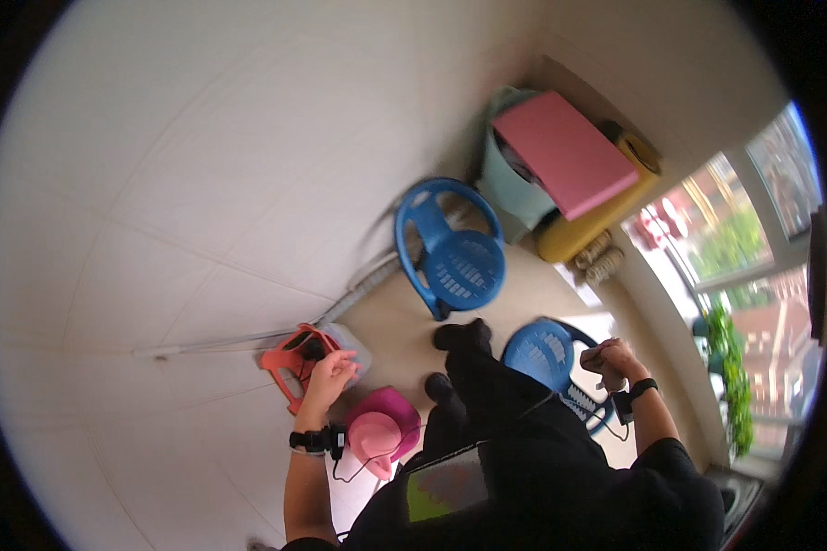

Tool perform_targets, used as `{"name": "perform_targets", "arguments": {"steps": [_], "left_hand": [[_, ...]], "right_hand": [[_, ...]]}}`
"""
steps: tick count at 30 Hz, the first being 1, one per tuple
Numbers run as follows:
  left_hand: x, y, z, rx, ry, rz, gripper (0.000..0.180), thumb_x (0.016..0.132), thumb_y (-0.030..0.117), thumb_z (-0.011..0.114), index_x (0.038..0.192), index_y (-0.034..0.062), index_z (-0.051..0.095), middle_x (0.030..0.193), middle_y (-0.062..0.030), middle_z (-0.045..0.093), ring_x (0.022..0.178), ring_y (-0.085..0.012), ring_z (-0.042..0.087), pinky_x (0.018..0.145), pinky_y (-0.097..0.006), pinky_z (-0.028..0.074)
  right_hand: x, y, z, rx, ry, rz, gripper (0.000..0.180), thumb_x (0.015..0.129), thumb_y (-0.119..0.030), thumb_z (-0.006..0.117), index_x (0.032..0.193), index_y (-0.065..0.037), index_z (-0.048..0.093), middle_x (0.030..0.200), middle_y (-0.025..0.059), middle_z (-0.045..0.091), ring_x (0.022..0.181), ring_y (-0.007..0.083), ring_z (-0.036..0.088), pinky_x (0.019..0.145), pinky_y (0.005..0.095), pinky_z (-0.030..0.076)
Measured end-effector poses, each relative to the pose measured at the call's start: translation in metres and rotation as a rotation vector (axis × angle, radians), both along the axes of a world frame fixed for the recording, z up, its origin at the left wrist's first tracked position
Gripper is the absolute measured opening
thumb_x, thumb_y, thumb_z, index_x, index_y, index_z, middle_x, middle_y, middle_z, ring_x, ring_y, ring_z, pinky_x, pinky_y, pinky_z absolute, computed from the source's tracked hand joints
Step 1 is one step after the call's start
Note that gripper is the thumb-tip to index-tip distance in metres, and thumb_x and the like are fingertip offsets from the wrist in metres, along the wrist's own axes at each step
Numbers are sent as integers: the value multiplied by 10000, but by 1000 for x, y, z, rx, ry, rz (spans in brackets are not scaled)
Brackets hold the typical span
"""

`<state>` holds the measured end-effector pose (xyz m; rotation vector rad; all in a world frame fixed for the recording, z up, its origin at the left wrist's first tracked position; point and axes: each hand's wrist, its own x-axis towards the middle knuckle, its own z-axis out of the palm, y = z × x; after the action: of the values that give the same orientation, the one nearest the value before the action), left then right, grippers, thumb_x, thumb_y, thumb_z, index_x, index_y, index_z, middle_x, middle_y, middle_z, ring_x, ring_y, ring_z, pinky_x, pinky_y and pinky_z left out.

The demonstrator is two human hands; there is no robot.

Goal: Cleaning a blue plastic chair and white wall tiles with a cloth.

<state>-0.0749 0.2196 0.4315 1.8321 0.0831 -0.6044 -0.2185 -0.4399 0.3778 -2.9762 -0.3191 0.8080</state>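
My left hand [329, 378] is raised at the lower left with its fingers loosely apart and nothing visible in them. Seen from above, it overlaps an orange-red plastic frame [278, 361], which stands by the wall with dark things inside. Beside my left wrist is a pink, rounded plastic vessel [375, 435] on a magenta base. Over on the right, my right hand [623, 356] is closed round a crumpled grey-brown cloth [599, 365]. This hand is above the edge of a small blue plastic chair [537, 353]. Black bands with cables circle both wrists.
Ahead stands another blue plastic chair [467, 268]. Behind it, a pale green bin [514, 191] carries a pink box [565, 151], next to a yellow roll [574, 237] and a pair of shoes [602, 261]. Potted plants [727, 372] line the windowsill at right. A pale wall [202, 184] fills the left.
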Motion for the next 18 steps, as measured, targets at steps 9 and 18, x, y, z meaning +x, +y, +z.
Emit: {"name": "perform_targets", "arguments": {"steps": [9, 18], "left_hand": [[25, -27, -46, -80, 183, -81, 319, 919, 114, 554, 1215, -1, 530, 995, -118, 675, 794, -143, 644, 682, -229, 471], [53, -81, -115, 148, 349, -319, 291, 948, 154, 524, 1216, 42, 518, 1009, -110, 669, 782, -181, 661, 631, -257, 482]], "right_hand": [[-153, 80, 73, 656, 165, -1909, 380, 930, -287, 576, 831, 74, 640, 740, 165, 650, 635, 303, 652, 574, 442, 543], [-251, 86, 38, 28, 575, -1199, 329, 771, -288, 621, 909, 2, 691, 856, 186, 674, 789, 296, 665, 730, 377, 533]]}}
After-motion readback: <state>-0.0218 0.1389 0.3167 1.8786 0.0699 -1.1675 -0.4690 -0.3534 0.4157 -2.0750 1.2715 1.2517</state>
